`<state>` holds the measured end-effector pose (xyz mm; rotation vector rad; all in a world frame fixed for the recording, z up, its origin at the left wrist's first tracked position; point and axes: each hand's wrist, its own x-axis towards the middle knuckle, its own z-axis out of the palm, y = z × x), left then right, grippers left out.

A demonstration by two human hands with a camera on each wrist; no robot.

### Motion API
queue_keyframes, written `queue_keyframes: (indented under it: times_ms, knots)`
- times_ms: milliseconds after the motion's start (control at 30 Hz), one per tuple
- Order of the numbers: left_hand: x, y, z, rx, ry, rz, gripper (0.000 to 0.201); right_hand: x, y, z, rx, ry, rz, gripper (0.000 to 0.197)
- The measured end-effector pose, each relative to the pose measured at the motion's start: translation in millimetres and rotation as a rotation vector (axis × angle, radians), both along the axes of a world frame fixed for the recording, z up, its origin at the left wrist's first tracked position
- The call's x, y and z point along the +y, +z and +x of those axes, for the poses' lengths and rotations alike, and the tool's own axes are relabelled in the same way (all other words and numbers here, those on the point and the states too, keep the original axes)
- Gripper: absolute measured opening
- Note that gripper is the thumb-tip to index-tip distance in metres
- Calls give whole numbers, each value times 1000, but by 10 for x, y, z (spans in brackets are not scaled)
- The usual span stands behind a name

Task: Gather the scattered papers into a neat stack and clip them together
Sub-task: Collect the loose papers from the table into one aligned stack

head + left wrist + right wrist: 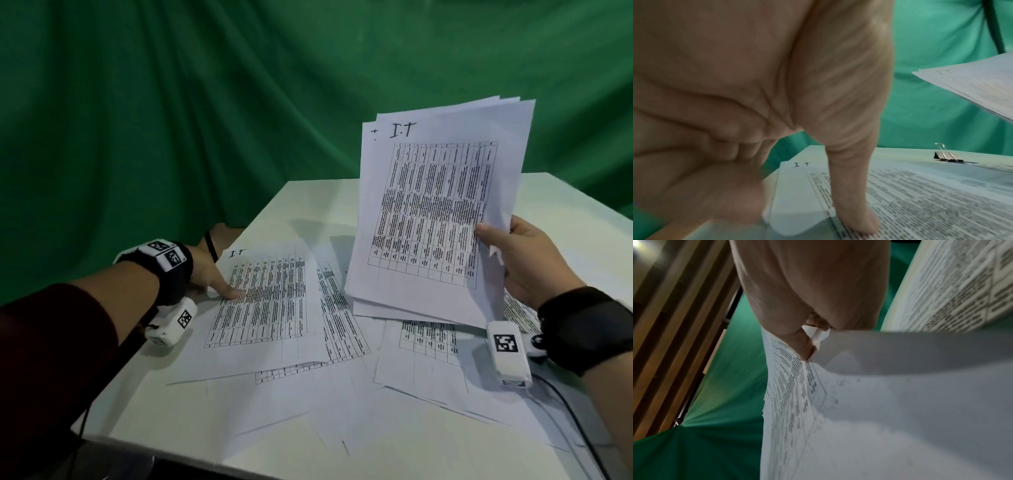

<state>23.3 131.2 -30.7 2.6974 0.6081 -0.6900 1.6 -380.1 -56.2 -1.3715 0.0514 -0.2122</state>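
Observation:
Several printed table sheets [421,346] lie scattered and overlapping on the white table [308,198]. My right hand [493,236] holds a bundle of papers [438,212] upright above them, thumb in front and fingers behind; the right wrist view shows the thumb [801,344] pinching the bundle [879,418]. My left hand [222,291] is at the left edge of one flat sheet [267,301]. Its thumb [855,211] presses on top of that sheet [920,203], with the curled fingers at the raised edge. A black binder clip [947,156] stands on the table beyond, hidden in the head view.
A green cloth backdrop [205,120] hangs behind and left of the table. A black cable [575,421] runs over the papers at the near right. The table's near-left edge [113,438] is close to my left arm.

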Motion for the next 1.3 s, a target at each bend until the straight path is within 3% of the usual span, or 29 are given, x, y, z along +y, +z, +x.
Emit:
queue_keyframes:
  times_ms: [67, 200, 333, 533, 667, 767, 833, 933, 1100, 1300]
  knots:
    - [-2, 28, -73, -17, -3, 44, 124, -3, -32, 18, 12, -6, -9, 28]
    - [97, 15, -183, 12, 61, -4, 70, 0, -43, 5, 18, -15, -7, 35]
    - [315, -35, -155, -153, -2, -47, 50, 16, -46, 22, 22, -23, -17, 29]
    - [348, -78, -94, -418, -6, 5, 47, 33, -34, 10, 40, -20, -21, 27]
    - [307, -112, -105, -512, -20, 30, 34, 31, -34, -5, 46, -17, -29, 18]
    - [256, -76, -152, -626, 39, -39, 30, 35, -37, -4, 53, 10, -38, 9]
    - [196, -27, -196, -738, 87, -109, 27, 40, -45, -3, 58, 31, -30, 17]
    - [74, 148, -251, -859, 98, -192, 36, 46, -56, -5, 67, 35, -20, 37]
    - [-164, 539, -349, -936, 15, -234, 32, 52, -57, -11, 73, 45, -36, 16]
    - [-571, 1038, -465, -1097, -18, -421, 15, 64, -40, -34, 66, 54, -69, 28]
